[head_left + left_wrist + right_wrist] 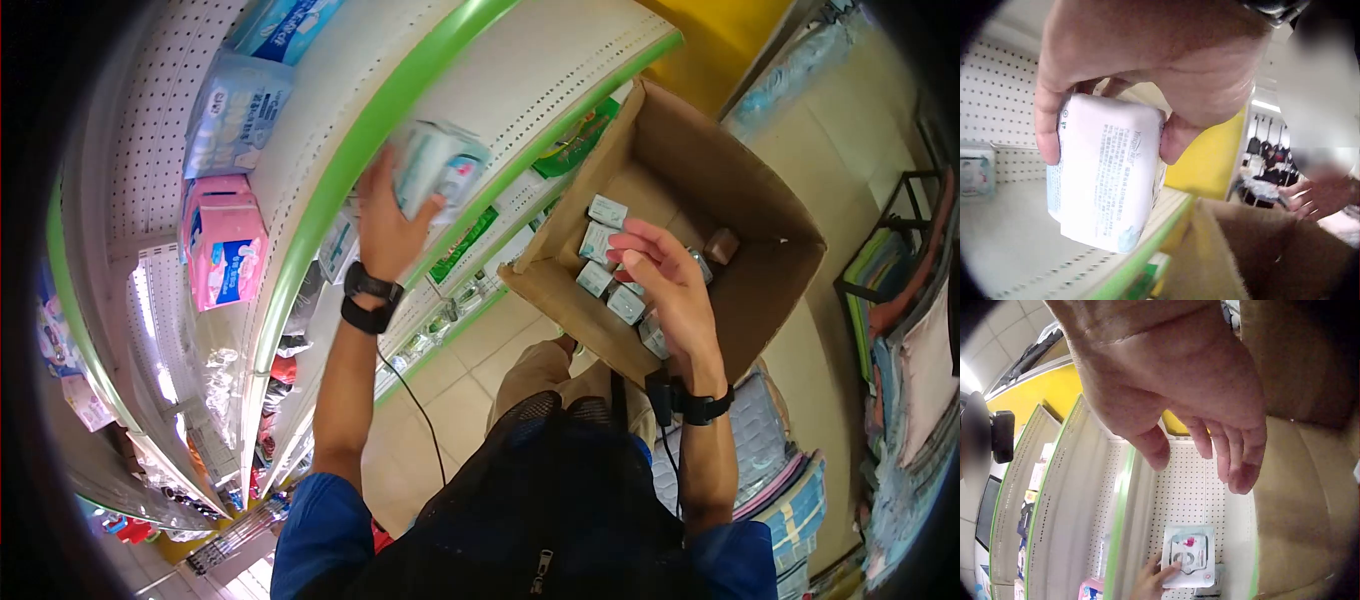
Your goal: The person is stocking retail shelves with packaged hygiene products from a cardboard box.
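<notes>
My left hand (392, 232) grips a white and pale-teal soft pack (432, 170) above the white shelf (350, 110). In the left wrist view the fingers and thumb pinch opposite sides of this pack (1107, 169), which has small printed text on its white side. My right hand (672, 295), holding nothing, hangs over the cardboard box (770, 185) with its fingers relaxed and slightly bent. Several small white and pale-green packs (598, 242) lie in the box below that hand. From the right wrist, the held pack (1189, 550) shows a pink mark on its front.
Pink packs (228, 245) and blue packs (240, 115) stand on the shelf at the left. Green shelf edging (400, 90) runs between me and the shelf surface. Folded textiles (740, 440) are stacked at the right, with a rack of cloths (920, 370) beyond.
</notes>
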Demonstrator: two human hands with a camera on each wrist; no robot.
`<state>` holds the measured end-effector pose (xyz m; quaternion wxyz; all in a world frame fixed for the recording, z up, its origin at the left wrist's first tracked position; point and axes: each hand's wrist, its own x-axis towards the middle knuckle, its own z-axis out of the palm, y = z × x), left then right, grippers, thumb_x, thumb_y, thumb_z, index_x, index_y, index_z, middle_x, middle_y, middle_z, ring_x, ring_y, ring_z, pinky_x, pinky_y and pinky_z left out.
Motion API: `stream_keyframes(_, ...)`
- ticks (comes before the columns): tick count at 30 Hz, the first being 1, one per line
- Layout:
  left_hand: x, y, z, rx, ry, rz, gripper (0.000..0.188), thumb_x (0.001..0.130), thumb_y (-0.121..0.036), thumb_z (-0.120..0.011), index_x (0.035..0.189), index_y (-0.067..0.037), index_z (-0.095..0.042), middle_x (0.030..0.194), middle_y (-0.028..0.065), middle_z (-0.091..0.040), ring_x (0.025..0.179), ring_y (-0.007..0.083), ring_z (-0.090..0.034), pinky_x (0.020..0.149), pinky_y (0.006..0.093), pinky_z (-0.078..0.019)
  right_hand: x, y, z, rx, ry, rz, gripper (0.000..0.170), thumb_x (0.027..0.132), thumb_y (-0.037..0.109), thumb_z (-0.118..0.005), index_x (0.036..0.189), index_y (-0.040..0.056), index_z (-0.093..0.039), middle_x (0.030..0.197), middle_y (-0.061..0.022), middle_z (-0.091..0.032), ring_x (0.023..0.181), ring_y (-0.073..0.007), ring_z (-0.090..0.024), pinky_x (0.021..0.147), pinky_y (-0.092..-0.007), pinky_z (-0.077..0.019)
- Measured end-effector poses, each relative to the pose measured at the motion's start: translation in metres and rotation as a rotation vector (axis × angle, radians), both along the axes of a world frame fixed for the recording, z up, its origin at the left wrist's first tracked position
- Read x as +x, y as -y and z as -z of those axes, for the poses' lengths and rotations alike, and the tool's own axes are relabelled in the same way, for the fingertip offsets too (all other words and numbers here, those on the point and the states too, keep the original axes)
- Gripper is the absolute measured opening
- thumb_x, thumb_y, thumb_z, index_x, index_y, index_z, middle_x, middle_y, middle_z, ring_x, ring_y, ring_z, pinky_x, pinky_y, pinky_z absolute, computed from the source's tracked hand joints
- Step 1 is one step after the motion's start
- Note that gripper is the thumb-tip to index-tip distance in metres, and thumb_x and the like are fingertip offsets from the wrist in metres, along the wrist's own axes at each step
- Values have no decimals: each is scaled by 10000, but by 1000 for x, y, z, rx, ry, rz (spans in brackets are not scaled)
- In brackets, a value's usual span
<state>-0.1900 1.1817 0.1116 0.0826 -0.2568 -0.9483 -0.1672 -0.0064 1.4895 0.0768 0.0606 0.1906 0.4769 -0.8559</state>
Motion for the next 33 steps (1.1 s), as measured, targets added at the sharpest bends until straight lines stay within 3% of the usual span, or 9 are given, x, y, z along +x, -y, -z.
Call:
stream_keyframes(3,-38,33,23,-177,-82,-12,892,762,-198,-768,1475,29,-282,1424,280,-416,1313,420,-391,1106,500,-302,11,-13,10,27,47,14,411,943,136,-622,1303,-35,-518,1127,-96,-648,1031,-146,-608,883,-283,-479)
stream_keyframes(6,-78,58,45,-277,116,-217,866,771,-200,-740,1472,4,-275,1475,256,-361,1360,424,-325,1119,521,-286,18,-22,23,68,77,47,387,951,156,-613,1280,-34,-537,1102,-99,-661,1008,-149,-618,855,-286,-484)
stream_keyframes(8,-98,78,70,-597,-62,-341,837,787,-203,-705,1483,-35,-271,1481,258,-342,1381,427,-299,1130,523,-279,20,-28,23,83,105,71,362,950,153,-613,1256,-32,-556,1094,-106,-667,989,-160,-629,852,-296,-489)
stream_keyframes(18,-130,89,97,-505,137,-260,652,753,20,-565,1393,-71,-479,1492,283,-295,1380,447,-297,1154,477,-277,29,-83,53,252,214,181,341,954,203,-613,1209,-21,-584,1054,-100,-685,963,-173,-652,823,-297,-495)
stream_keyframes(20,-133,96,100,-503,103,-227,681,737,26,-570,1404,-64,-460,1477,280,-325,1357,470,-322,1155,478,-274,29,-91,63,337,266,189,339,951,199,-616,1207,-22,-585,1044,-96,-688,949,-173,-657,810,-298,-499)
stream_keyframes(23,-124,95,92,-481,-15,-391,896,760,28,-567,1538,-111,-144,1471,304,-350,1360,473,-344,1129,492,-327,27,-99,84,376,307,182,343,937,209,-624,1191,-20,-595,1026,-81,-688,922,-157,-653,781,-288,-498)
stream_keyframes(26,-125,93,85,-592,217,-646,862,772,16,-568,1529,-83,-167,1463,296,-365,1356,461,-361,1105,511,-355,22,-104,100,431,355,148,354,926,223,-628,1182,-21,-602,1003,-70,-681,895,-146,-645,755,-283,-495)
stream_keyframes(30,-125,103,90,-596,101,-470,797,788,-16,-612,1505,-110,-278,1529,187,-342,1388,373,-364,1105,486,-367,5,-102,122,523,376,81,379,907,238,-641,1168,-33,-604,975,-61,-671,858,-136,-634,717,-288,-489)
stream_keyframes(33,-123,106,86,-693,21,-466,769,786,36,-538,1498,-108,-287,1469,190,-415,1284,411,-474,1050,509,-415,-7,-95,135,526,380,40,385,893,231,-655,1157,-44,-604,952,-71,-674,821,-139,-636,682,-288,-491)
